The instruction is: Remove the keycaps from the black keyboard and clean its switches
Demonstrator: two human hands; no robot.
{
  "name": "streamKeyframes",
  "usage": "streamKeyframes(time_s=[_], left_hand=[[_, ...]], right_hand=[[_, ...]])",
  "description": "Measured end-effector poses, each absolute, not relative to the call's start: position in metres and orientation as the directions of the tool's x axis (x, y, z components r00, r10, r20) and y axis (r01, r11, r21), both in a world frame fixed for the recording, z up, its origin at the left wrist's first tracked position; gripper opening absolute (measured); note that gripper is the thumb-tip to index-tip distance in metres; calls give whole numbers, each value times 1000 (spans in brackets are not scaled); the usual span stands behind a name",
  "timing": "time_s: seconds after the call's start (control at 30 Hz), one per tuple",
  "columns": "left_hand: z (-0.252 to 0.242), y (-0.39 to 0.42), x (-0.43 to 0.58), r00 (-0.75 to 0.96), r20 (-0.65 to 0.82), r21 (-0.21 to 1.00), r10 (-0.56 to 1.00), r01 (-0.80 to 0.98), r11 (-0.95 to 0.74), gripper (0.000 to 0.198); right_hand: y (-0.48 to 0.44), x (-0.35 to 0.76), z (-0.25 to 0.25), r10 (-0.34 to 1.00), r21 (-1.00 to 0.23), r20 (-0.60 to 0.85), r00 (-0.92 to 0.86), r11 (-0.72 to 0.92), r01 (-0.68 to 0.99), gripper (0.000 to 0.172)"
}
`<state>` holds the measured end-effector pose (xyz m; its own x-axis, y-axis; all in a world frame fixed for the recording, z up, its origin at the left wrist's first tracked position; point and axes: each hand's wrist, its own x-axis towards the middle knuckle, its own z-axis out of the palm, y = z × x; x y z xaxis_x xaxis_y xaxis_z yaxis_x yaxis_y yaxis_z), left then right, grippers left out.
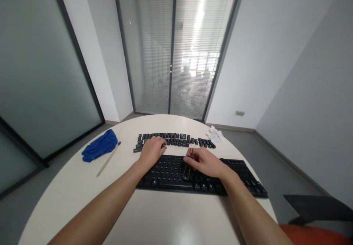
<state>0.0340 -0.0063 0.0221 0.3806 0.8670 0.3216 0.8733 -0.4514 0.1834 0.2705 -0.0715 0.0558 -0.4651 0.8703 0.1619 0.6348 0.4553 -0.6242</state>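
Observation:
A black keyboard (171, 182) lies across the table in front of me. Its main section shows bare key sockets, while keys remain along the bottom row and at the right end. My right hand (202, 160) is closed around a wire keycap puller (186, 172), whose loops point down over the middle of the keyboard. Beyond the keyboard's upper left edge, my left hand (153, 149) reaches over the loose black keycaps (176, 136), thumb and forefinger apart. Its other fingers are partly hidden. The keycaps lie in rows behind the keyboard.
On the left of the round white table (165, 215) are a blue cloth (100, 146) and a thin brush (109, 159) with a dark tip. A crumpled white tissue (216, 134) sits at the back right. A chair (317, 208) stands beyond the right edge.

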Motion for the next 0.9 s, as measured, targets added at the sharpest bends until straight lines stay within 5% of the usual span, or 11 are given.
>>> streamKeyframes(time_s=[0.23, 0.37, 0.57, 0.9], left_hand=[[46, -36, 49, 668, 203, 340, 716, 637, -691, 19], [52, -50, 48, 795, 17, 414, 606, 546, -728, 53], [51, -56, 45, 812, -88, 442, 578, 551, -708, 86], [55, -55, 45, 784, -139, 392, 605, 605, -693, 86]], right_hand=[[-71, 271, 56, 859, -615, 169, -483, 475, 630, 29], [-72, 270, 57, 851, -634, 149, -503, 473, 612, 31], [-74, 270, 59, 846, -646, 154, -510, 476, 596, 31], [-74, 270, 59, 847, -638, 144, -512, 475, 606, 30]])
